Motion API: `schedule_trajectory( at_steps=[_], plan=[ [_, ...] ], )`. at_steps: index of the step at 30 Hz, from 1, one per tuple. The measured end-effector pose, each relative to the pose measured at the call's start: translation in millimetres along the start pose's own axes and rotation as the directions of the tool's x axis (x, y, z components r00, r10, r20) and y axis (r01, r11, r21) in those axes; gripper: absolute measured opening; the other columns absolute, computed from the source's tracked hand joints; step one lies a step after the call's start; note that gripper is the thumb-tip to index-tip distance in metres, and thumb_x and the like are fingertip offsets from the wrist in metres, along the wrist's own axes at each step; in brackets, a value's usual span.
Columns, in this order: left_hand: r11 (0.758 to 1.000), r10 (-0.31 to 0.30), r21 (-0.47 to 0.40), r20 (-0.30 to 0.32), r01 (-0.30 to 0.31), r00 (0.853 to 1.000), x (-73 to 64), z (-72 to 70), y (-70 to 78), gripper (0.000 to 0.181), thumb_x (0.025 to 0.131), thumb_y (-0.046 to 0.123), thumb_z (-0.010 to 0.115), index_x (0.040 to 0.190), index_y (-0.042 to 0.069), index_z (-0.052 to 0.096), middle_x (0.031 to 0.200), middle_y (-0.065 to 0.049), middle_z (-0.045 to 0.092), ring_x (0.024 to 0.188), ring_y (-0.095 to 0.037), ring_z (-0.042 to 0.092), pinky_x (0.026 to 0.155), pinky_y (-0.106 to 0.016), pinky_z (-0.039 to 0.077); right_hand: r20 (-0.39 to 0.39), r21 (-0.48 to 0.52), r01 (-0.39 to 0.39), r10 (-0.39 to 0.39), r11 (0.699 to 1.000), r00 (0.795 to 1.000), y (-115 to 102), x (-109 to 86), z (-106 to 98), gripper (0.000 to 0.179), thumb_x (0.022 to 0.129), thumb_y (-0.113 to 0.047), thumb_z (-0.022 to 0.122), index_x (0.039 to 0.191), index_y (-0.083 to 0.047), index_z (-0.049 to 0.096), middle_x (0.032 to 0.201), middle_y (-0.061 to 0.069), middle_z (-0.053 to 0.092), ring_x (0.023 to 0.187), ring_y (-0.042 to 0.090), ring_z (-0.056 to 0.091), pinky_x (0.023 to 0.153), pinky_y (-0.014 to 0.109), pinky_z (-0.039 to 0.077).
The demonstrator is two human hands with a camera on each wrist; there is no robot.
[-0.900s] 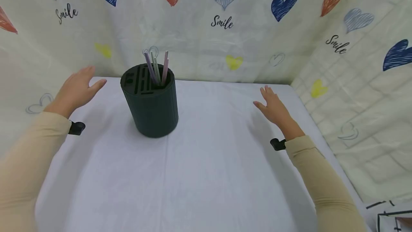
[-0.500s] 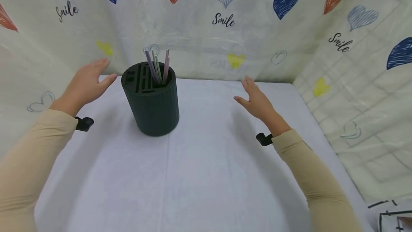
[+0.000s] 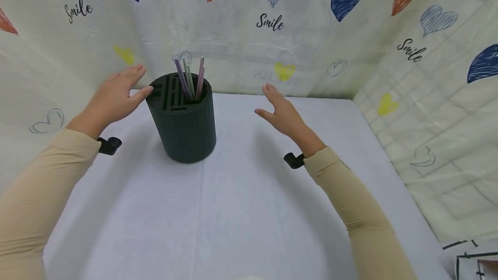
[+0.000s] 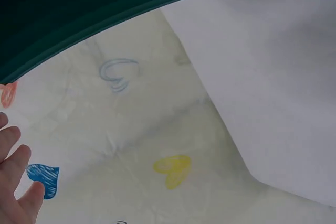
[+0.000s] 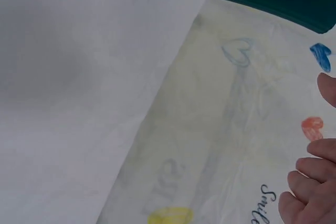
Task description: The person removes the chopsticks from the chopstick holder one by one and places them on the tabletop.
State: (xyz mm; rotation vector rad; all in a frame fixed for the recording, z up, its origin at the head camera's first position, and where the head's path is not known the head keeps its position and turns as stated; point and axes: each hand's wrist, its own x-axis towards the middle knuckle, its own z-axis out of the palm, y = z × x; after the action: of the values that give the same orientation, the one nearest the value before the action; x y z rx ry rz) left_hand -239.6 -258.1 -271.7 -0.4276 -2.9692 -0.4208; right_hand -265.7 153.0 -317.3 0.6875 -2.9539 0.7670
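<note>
Nearest, two tan sleeves [image 3: 362, 211] reach in over the white tabletop [image 3: 241, 215] from about 7 and 5 o'clock (taking 12 as straight away from the person). A small black device [image 3: 110, 146] sits at each wrist.

Beyond the cuffs, the left hand [image 3: 114, 97] points its fingers toward 1 o'clock and the right hand [image 3: 287, 116] toward 11. The two are well apart, thumbs spread, fingers extended, neither holding anything.

The dark green holder [image 3: 184, 135] stands upright on the table between them, toward 11 o'clock from the table's middle. From the left hand it lies at 3 to 4 o'clock; from the right, near 9. The left hand is clearly the nearer: its thumb tip overlaps the holder's rim in the head view, though I can't tell whether they touch. A bare stretch of table separates the right hand from the holder. The holder's long axis is vertical, and the longer slots in its top run roughly 12 to 6.

Thin purple, green and pink sticks [image 3: 200, 83] rise from its right part. Farthest, at 12, hangs a pale cloth [image 3: 233, 33] printed with hearts.
</note>
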Motion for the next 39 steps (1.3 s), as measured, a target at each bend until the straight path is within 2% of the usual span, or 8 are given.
schedule_trajectory(
  at_steps=[5,11,18,23,31,39],
  plan=[
    [0.999,0.021,0.031,0.015,-0.022,1.000,1.9,-2.2,6.8,0.070,0.097,0.051,0.029,0.150,0.010,0.010,0.156,-0.012,0.008,0.144,-0.031,0.006,0.117,-0.050,0.002,0.004,0.027,0.045,-0.045,0.999,0.999,-21,7.4,1,0.079,0.090,-0.050,0.051,0.150,-0.020,0.009,0.156,-0.009,0.000,0.143,0.005,-0.002,0.118,0.037,0.015],
    [0.996,0.071,0.048,0.033,-0.073,0.997,6.1,-0.2,15.7,0.073,0.096,0.053,0.031,0.149,0.007,0.012,0.156,-0.013,0.009,0.143,-0.032,0.008,0.116,-0.053,0.007,-0.002,0.025,0.116,-0.116,0.993,0.993,-43,13.7,-1,0.079,0.089,-0.048,0.054,0.150,-0.019,0.014,0.156,-0.010,0.007,0.143,0.007,0.009,0.116,0.034,0.021],
    [0.994,0.106,0.011,0.072,-0.107,0.992,8.0,-0.8,24.5,0.073,0.096,0.053,0.033,0.149,0.008,0.012,0.156,-0.012,0.009,0.143,-0.032,0.011,0.115,-0.054,0.009,-0.043,0.058,0.177,-0.175,0.983,0.984,-58,19.0,0,0.080,0.088,-0.046,0.058,0.150,-0.017,0.015,0.156,-0.007,0.010,0.142,0.006,0.014,0.115,0.030,0.024],
    [0.991,0.127,0.024,0.089,-0.130,0.988,10.9,1.5,28.6,0.072,0.096,0.053,0.033,0.150,0.009,0.013,0.156,-0.011,0.011,0.142,-0.033,0.013,0.114,-0.055,0.011,-0.062,0.096,0.192,-0.187,0.977,0.980,-65,19.8,2,0.081,0.087,-0.046,0.059,0.149,-0.016,0.017,0.155,-0.009,0.012,0.141,0.003,0.013,0.115,0.028,0.024],
    [0.992,0.126,0.011,0.146,-0.129,0.981,15.3,7.2,36.9,0.075,0.095,0.055,0.034,0.150,0.009,0.013,0.156,-0.013,0.011,0.143,-0.035,0.011,0.115,-0.056,0.009,-0.029,0.129,0.183,-0.180,0.975,0.983,-75,21.2,2,0.081,0.085,-0.048,0.061,0.149,-0.022,0.017,0.154,-0.016,0.011,0.140,-0.002,0.013,0.114,0.025,0.024],
    [0.993,0.121,-0.033,0.180,-0.117,0.976,17.5,10.0,43.4,0.076,0.093,0.058,0.034,0.150,0.013,0.009,0.157,-0.007,0.004,0.143,-0.033,0.008,0.112,-0.059,0.013,-0.062,0.151,0.225,-0.218,0.963,0.974,-88,25.7,5,0.078,0.085,-0.049,0.059,0.148,-0.023,0.022,0.153,-0.011,0.018,0.139,0.000,0.021,0.112,0.024,0.029]
  ],
)
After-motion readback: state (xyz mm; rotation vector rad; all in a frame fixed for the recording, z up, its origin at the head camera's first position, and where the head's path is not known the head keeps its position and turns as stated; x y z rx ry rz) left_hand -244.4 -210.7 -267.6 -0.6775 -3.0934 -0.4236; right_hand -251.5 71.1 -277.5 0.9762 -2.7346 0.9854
